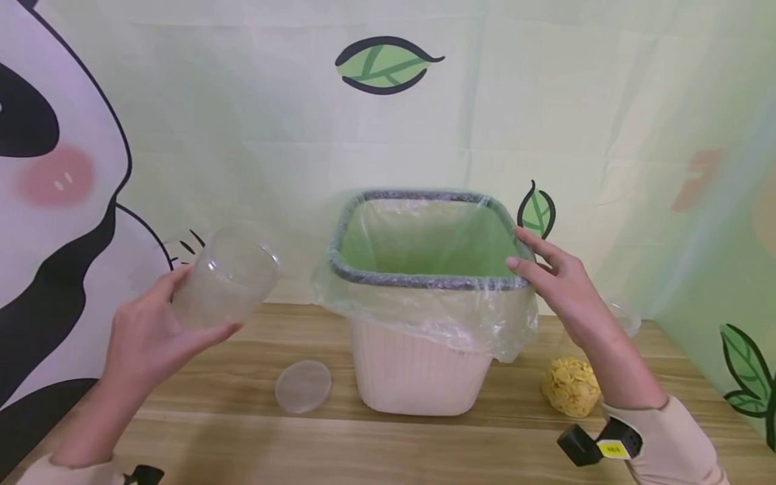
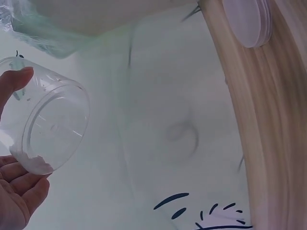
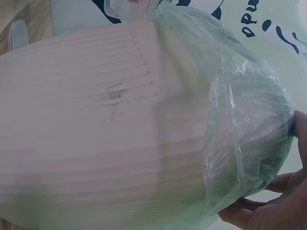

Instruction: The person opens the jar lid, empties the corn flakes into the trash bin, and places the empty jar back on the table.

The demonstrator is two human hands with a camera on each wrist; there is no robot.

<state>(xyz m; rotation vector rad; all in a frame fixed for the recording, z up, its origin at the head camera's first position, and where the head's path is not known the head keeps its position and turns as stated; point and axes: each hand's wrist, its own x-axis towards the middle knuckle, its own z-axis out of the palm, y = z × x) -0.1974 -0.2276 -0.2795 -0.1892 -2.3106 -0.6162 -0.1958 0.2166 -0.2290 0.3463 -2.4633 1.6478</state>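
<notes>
My left hand (image 1: pixel 148 330) grips a clear plastic jar (image 1: pixel 227 279), raised above the table left of the trash bin and tilted. The left wrist view shows the jar (image 2: pixel 55 124) with a small whitish patch low at its end; what that is, I cannot tell. The pale pink trash bin (image 1: pixel 421 377) stands upright, a translucent green bag (image 1: pixel 448 323) lining it and folded over its grey rim (image 1: pixel 418 195). At the rim's right corner my right hand (image 1: pixel 560 279) holds on, thumb and fingers on the bagged edge. The jar and the bin are apart.
Round translucent lids (image 1: pixel 303 386), seemingly stacked, lie on the wooden table (image 1: pixel 242 438) left of the bin. Yellow flakes (image 1: pixel 571 386) sit to its right, partly behind my right forearm; a clear rim (image 1: pixel 624 318) shows beyond. A printed backdrop (image 1: pixel 242 101) hangs close behind.
</notes>
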